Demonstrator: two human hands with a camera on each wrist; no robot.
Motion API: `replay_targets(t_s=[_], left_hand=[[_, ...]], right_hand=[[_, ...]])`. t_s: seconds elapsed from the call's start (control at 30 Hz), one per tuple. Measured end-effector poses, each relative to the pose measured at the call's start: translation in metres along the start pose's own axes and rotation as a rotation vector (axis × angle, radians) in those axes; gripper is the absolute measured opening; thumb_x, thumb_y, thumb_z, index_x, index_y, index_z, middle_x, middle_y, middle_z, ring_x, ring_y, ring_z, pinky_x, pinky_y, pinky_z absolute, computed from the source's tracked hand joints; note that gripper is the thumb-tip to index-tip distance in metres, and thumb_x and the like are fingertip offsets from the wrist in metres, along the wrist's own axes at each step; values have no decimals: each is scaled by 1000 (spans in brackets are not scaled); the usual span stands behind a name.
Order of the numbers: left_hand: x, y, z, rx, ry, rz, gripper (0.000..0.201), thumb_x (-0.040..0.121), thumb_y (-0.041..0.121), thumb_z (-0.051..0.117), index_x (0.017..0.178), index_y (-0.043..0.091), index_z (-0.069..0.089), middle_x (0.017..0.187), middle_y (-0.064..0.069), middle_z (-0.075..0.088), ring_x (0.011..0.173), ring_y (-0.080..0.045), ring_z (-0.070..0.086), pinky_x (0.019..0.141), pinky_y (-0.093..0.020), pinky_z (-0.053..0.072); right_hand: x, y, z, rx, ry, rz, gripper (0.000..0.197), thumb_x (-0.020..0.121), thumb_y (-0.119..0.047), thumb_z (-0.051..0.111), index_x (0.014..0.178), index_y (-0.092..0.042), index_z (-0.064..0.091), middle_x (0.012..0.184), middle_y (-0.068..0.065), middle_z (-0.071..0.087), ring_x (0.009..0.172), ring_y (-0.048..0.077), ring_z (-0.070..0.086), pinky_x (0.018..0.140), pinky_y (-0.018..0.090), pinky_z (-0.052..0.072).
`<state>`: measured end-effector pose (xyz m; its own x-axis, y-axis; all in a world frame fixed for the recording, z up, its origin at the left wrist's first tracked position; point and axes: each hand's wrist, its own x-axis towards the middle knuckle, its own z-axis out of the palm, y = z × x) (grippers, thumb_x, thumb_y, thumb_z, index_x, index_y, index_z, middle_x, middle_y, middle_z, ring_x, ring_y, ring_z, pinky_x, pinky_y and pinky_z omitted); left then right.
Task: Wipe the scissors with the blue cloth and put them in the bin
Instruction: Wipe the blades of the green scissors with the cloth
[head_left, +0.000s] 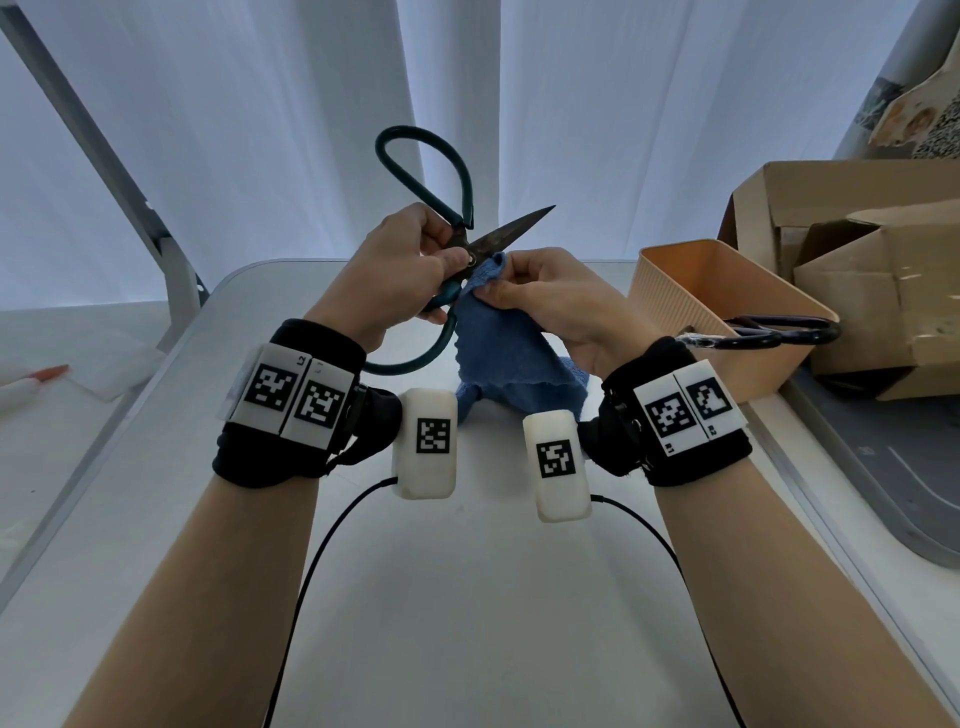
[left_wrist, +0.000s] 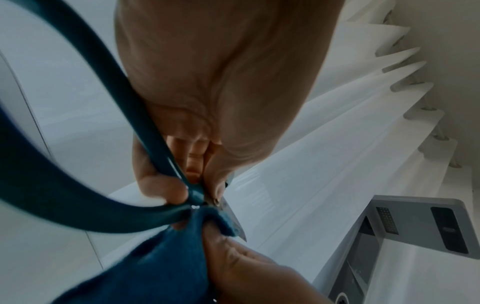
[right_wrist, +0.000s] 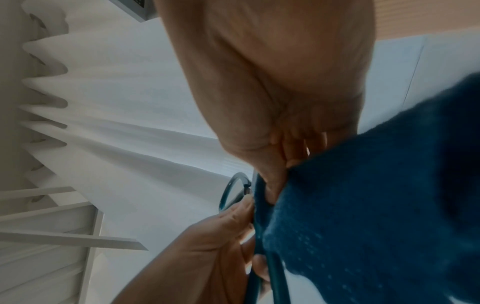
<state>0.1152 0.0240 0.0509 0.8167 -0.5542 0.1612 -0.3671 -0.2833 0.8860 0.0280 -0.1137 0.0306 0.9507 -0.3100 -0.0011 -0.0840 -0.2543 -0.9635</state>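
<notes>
Large scissors (head_left: 498, 236) with dark teal loop handles and a dark, stained blade are held up above the table. My left hand (head_left: 410, 265) grips them at the pivot, thumb beside the rivet. My right hand (head_left: 524, 288) pinches a fold of the blue cloth (head_left: 498, 353) against the base of the blade. The rest of the cloth hangs down onto the table. In the left wrist view the teal handle (left_wrist: 109, 86) runs past the palm and the cloth (left_wrist: 166, 261) bunches at the blade root. The right wrist view is filled by the cloth (right_wrist: 376, 205).
A peach bin (head_left: 691, 280) stands on the right of the white table (head_left: 467, 597), with the black handles of another pair of scissors (head_left: 779, 330) poking over its rim. Cardboard boxes (head_left: 857, 270) lie behind it. White curtains hang behind the table.
</notes>
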Motion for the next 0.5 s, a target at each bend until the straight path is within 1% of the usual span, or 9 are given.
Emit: replay_targets(t_s=[0.07, 0.13, 0.17, 0.23, 0.3, 0.33, 0.4, 0.43, 0.5], left_hand=[[-1, 0, 0, -9, -7, -4, 13, 98, 10, 60, 109, 8, 54, 96, -5, 62, 62, -12, 68, 48, -22, 53], [-2, 0, 0, -19, -20, -7, 13, 98, 10, 59, 109, 7, 53, 95, -6, 64, 61, -13, 70, 48, -23, 53], [-2, 0, 0, -19, -21, -6, 13, 98, 10, 59, 109, 7, 53, 95, -6, 64, 61, -13, 70, 48, -23, 53], [-1, 0, -1, -18, -11, -6, 12, 98, 11, 59, 109, 7, 54, 94, -5, 62, 60, -10, 68, 48, -22, 53], [0, 0, -2, -25, -1, -17, 12, 98, 12, 60, 108, 7, 55, 93, -5, 60, 59, -8, 63, 48, -22, 52], [0, 0, -3, -30, 0, -24, 12, 98, 12, 61, 107, 8, 55, 92, -5, 60, 59, -6, 62, 48, -22, 52], [0, 0, -3, -32, -3, -27, 12, 98, 11, 60, 107, 8, 55, 91, -4, 61, 56, -5, 64, 47, -22, 51], [-1, 0, -3, -33, -6, -26, 12, 98, 11, 60, 108, 7, 54, 90, -4, 62, 56, -7, 66, 47, -22, 51], [-2, 0, -3, -36, -11, -26, 12, 98, 10, 59, 109, 7, 53, 92, -4, 64, 60, -13, 70, 47, -22, 50]], right_hand=[[0, 2, -2, -4, -22, -11, 18, 95, -3, 61, 109, 5, 68, 105, 17, 73, 93, 21, 67, 90, 32, 54], [0, 2, -4, 0, -36, -2, 19, 95, -1, 60, 112, 5, 67, 107, 19, 72, 95, 22, 67, 88, 30, 55], [-1, 2, -4, -4, -35, 4, 17, 96, -3, 60, 109, 6, 66, 104, 18, 71, 92, 22, 66, 85, 29, 54], [-2, 0, -2, -27, -31, 14, 10, 97, -11, 62, 94, -1, 65, 95, 14, 66, 86, 19, 61, 78, 28, 52], [-2, -1, 1, -26, -11, 17, 20, 97, -20, 63, 83, -6, 61, 89, 12, 63, 81, 18, 59, 73, 29, 51], [-1, -1, 1, -8, -6, 14, 24, 97, -22, 63, 85, -1, 62, 89, 15, 64, 81, 19, 59, 74, 32, 53], [-1, 0, 2, 15, -16, -5, 23, 97, -14, 62, 103, 8, 65, 101, 24, 69, 87, 21, 62, 86, 39, 55], [-1, 0, 1, 10, -20, -9, 22, 97, -9, 61, 109, 8, 65, 108, 25, 70, 90, 21, 64, 90, 39, 54], [-1, 1, -2, 0, -32, -3, 21, 96, -1, 59, 114, 9, 65, 113, 25, 69, 92, 21, 65, 89, 34, 54]])
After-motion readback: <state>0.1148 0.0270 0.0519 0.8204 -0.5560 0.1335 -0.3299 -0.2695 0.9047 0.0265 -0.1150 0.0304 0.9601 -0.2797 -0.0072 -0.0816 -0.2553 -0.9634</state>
